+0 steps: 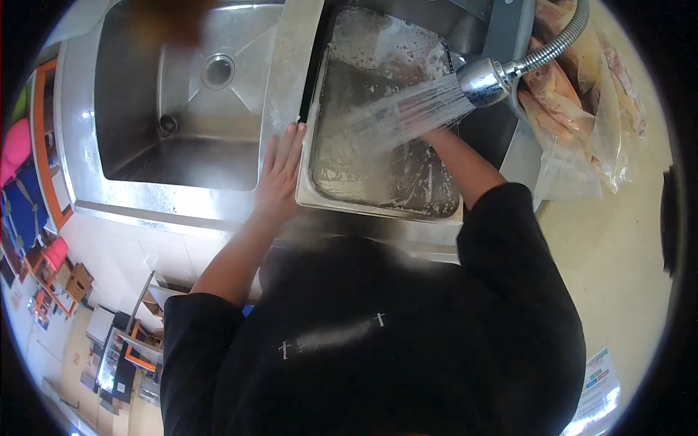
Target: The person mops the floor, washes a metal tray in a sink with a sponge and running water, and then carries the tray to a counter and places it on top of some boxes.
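A rectangular metal pan (378, 208) lies in the right-hand sink basin, with shallow water and white foam or bits over its bottom. My left hand (281, 171) rests on the steel divider against the pan's left edge, its fingers stretched out and holding nothing. Over the pan, my right hand (427, 125) reaches in from the right beneath the water stream. Spray blurs its fingers, so I cannot see whether they grip anything. A chrome spray head (483, 81) on a flexible hose pours water across that hand into the pan.
To the left is another steel basin (211, 134) with a round drain (217, 71). Clear plastic bags of raw meat (563, 94) lie right of the sink. A printed sheet (596, 389) is at lower right, and shelves with boxes (78, 282) stand at lower left.
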`<state>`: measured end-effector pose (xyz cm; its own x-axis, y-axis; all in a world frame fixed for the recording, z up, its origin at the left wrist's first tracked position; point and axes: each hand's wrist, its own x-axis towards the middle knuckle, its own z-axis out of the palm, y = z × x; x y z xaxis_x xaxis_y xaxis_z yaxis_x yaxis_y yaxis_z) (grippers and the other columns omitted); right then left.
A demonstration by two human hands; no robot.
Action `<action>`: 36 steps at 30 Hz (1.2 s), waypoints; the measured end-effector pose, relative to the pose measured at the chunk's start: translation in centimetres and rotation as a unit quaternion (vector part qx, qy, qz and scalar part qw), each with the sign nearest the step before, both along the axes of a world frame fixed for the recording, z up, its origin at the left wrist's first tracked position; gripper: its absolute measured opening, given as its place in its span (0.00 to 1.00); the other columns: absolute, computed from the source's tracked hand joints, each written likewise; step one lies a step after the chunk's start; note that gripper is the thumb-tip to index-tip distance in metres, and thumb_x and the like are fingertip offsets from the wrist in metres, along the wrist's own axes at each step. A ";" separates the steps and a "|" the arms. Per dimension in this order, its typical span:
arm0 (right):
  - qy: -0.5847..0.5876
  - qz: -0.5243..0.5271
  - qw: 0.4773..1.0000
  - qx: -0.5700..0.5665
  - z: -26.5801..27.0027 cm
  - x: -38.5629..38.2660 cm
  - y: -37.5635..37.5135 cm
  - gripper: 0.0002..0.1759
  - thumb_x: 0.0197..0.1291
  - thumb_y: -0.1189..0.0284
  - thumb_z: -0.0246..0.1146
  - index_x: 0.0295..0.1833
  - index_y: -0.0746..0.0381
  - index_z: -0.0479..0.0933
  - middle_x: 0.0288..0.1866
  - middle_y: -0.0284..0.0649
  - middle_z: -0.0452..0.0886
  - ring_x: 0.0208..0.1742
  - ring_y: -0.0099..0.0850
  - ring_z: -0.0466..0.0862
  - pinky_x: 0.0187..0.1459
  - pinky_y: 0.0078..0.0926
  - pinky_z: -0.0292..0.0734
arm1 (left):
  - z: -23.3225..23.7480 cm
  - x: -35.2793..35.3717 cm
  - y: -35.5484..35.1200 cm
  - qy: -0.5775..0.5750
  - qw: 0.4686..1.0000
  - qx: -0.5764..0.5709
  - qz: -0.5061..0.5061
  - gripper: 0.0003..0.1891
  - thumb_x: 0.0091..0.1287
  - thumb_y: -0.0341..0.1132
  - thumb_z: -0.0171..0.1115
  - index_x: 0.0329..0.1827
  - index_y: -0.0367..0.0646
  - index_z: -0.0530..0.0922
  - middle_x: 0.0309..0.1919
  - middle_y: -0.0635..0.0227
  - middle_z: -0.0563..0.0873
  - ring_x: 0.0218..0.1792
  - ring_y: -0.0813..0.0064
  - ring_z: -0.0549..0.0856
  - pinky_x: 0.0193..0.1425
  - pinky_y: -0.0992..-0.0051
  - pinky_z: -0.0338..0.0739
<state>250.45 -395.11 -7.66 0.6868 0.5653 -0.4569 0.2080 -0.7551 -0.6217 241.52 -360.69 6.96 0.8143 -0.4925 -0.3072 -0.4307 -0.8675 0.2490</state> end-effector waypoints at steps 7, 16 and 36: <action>-0.105 0.139 0.984 0.028 4.5 -6.9 7.2 0.22 0.55 0.64 0.61 0.52 0.66 0.75 0.49 0.51 0.80 0.49 0.45 0.79 0.54 0.43 0.73 | 1.0 0.3 -0.4 0.011 0.993 -0.105 0.053 0.30 0.64 0.38 0.48 0.71 0.34 0.64 0.78 0.55 0.53 0.79 0.59 0.50 0.79 0.50 0.47; -0.016 -0.052 0.996 0.076 -2.1 -2.1 10.3 0.22 0.52 0.62 0.64 0.48 0.66 0.76 0.45 0.49 0.80 0.45 0.43 0.81 0.49 0.42 0.76 | 0.5 0.1 -0.3 -0.018 0.999 -0.035 0.027 0.31 0.64 0.35 0.48 0.72 0.34 0.62 0.78 0.56 0.55 0.79 0.59 0.52 0.79 0.52 0.47; -0.059 0.235 0.929 -0.280 13.2 -4.0 -5.6 0.14 0.58 0.72 0.56 0.48 0.63 0.80 0.49 0.48 0.79 0.51 0.47 0.77 0.58 0.46 0.69 | -0.1 -0.6 0.2 -0.034 0.995 -0.089 0.019 0.54 0.48 0.65 0.63 0.74 0.38 0.59 0.75 0.56 0.61 0.79 0.55 0.49 0.79 0.50 0.44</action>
